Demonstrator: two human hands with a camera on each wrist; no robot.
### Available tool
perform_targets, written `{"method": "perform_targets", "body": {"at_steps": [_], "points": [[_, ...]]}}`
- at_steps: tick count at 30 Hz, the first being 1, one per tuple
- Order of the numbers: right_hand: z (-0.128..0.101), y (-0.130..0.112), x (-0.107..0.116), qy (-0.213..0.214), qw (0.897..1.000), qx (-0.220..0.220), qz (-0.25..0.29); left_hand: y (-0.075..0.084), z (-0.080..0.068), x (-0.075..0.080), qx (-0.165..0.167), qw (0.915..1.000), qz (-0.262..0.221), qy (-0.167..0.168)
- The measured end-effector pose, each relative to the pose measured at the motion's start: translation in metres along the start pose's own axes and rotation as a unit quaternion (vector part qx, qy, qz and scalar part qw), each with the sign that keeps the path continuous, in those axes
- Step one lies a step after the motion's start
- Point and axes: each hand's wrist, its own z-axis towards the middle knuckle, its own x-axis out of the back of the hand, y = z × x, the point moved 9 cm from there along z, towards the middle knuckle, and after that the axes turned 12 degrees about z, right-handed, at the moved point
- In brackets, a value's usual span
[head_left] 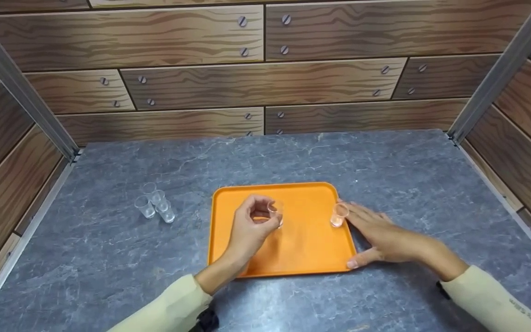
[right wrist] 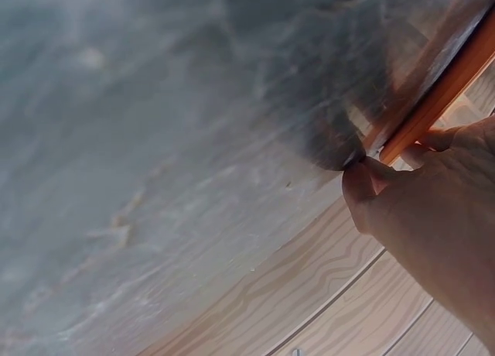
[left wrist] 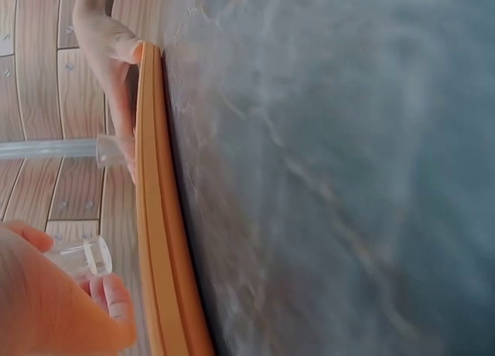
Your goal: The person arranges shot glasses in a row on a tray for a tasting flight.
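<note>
My left hand (head_left: 251, 226) pinches a small clear shot glass (head_left: 276, 213) between thumb and fingers over the middle of an orange tray (head_left: 311, 251). In the left wrist view the glass (left wrist: 81, 258) shows above the tray's rim, its round end turned toward the tray. A second clear shot glass (head_left: 339, 216) stands on the tray by the right edge. My right hand (head_left: 380, 235) rests along that edge, fingers stretched out near the standing glass and thumb at the near right corner. From the right wrist, the fingertips (right wrist: 357, 187) show at the tray's side.
Several more clear shot glasses (head_left: 156, 203) stand close together on the grey marbled table (head_left: 109, 258), left of the tray. Wood-patterned panels (head_left: 265, 83) enclose the back and sides, with metal posts (head_left: 500, 69) at the corners.
</note>
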Motion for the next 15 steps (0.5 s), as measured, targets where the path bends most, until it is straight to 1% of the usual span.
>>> {"method": "perform_targets", "body": {"at_steps": [7,15], "points": [[-0.001,0.001,-0.001,-0.001,1.000,-0.005,0.000,0.002,0.001,-0.019,-0.010,0.9999,0.009,-0.011],[0.000,0.001,-0.002,-0.008,1.000,-0.006,-0.005,0.000,0.002,-0.037,0.000,0.9998,0.006,-0.018]]}}
